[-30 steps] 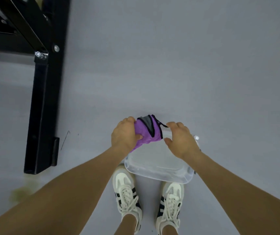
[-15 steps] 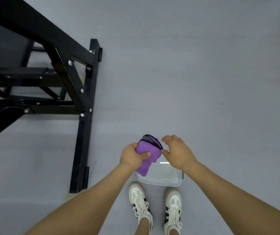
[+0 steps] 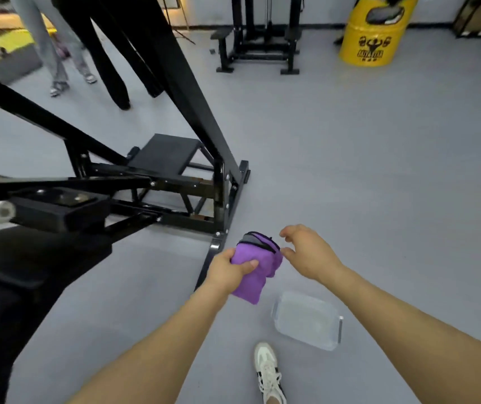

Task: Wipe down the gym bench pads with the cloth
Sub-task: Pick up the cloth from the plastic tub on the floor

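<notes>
A bunched purple cloth with a grey and black edge is gripped in my left hand, held above the grey floor. My right hand hovers just right of the cloth, fingers spread, not holding it. A black gym machine stands to the left. Its small seat pad sits low between the frame bars. A larger black pad fills the near left corner.
A clear plastic tub of water rests on the floor by my white shoe. A sloping black frame bar rises ahead. Another black machine and a yellow barrel stand at the back. A person's legs are far left.
The view has lifted from the floor to the room, bringing the machine's pads into sight. My right hand has let go of the cloth and opened. The tub now lies lower right.
</notes>
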`<move>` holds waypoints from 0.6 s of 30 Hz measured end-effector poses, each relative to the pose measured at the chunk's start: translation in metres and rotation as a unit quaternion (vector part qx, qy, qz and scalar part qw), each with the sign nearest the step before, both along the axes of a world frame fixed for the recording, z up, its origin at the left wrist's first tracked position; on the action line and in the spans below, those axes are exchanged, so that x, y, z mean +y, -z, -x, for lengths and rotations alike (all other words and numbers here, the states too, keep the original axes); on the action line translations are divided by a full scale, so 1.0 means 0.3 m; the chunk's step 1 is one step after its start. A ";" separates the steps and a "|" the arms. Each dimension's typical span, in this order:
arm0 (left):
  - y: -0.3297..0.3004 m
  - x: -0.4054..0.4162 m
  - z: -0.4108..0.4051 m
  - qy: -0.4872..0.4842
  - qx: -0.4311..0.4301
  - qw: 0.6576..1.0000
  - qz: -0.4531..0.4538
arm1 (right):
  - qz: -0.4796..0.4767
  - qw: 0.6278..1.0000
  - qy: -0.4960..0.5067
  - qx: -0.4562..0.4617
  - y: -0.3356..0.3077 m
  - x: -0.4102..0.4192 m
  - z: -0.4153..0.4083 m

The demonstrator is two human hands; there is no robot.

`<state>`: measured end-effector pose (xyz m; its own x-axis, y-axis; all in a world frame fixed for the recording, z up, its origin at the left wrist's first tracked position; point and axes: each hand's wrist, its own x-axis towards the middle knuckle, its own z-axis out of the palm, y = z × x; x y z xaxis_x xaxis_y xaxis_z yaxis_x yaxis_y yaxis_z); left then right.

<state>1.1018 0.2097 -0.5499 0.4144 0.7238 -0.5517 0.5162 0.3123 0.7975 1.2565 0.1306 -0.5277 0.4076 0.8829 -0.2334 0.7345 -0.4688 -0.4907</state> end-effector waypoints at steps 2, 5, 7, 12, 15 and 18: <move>-0.083 -0.058 0.139 -0.025 -0.004 1.000 0.011 | -0.024 0.999 -0.030 0.006 -0.085 -0.047 0.153; -0.217 -0.124 0.337 -0.044 -0.021 0.999 0.018 | -0.037 0.994 -0.096 0.022 -0.206 -0.092 0.377; -0.312 -0.141 0.468 -0.072 -0.031 0.997 0.018 | -0.034 0.989 -0.144 0.031 -0.288 -0.092 0.506; -0.487 -0.118 0.804 -0.111 -0.088 0.990 0.005 | 0.000 0.968 -0.249 0.032 -0.448 -0.023 0.794; -0.573 -0.084 1.010 -0.113 -0.140 0.984 -0.005 | 0.001 0.963 -0.264 0.051 -0.506 0.061 0.988; -0.620 -0.027 1.259 -0.115 -0.153 0.981 -0.027 | -0.002 0.956 -0.267 0.123 -0.552 0.160 1.229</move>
<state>0.7241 0.2015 -0.3638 0.3774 0.8421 -0.3853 0.1703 0.3458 0.9227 0.8877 0.1787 -0.3621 -0.1678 0.9510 -0.2596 0.7307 -0.0568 -0.6804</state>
